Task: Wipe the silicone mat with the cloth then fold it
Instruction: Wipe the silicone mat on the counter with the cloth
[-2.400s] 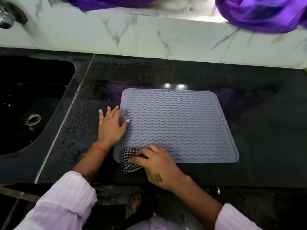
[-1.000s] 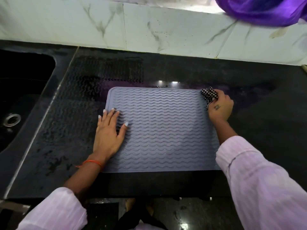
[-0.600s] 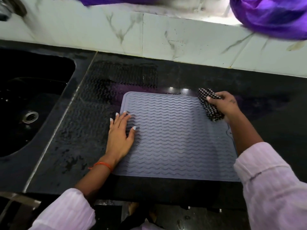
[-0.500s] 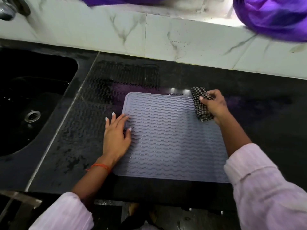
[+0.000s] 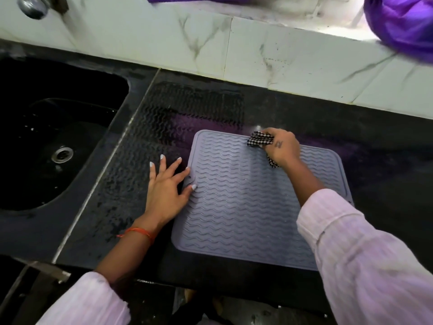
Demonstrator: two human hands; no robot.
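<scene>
A grey silicone mat [image 5: 246, 202] with wavy ridges lies flat on the black counter [image 5: 375, 141]. My right hand [image 5: 282, 146] grips a bunched black-and-white checked cloth [image 5: 259, 139] and presses it on the mat near the middle of its far edge. My left hand [image 5: 165, 186] lies flat with spread fingers at the mat's left edge, thumb and forefinger tips on the mat and the other fingers on the counter.
A black sink [image 5: 46, 146] with a metal drain [image 5: 62, 154] lies to the left, a tap [image 5: 32, 5] above it. A wet wavy imprint [image 5: 187, 106] marks the counter behind the mat. Marble wall tiles [image 5: 210, 43] run along the back. Purple fabric [image 5: 403, 24] hangs at top right.
My right hand has carried the cloth leftward along the mat's far edge, from the far right corner to near its middle. My left hand has slid slightly off the mat to its edge.
</scene>
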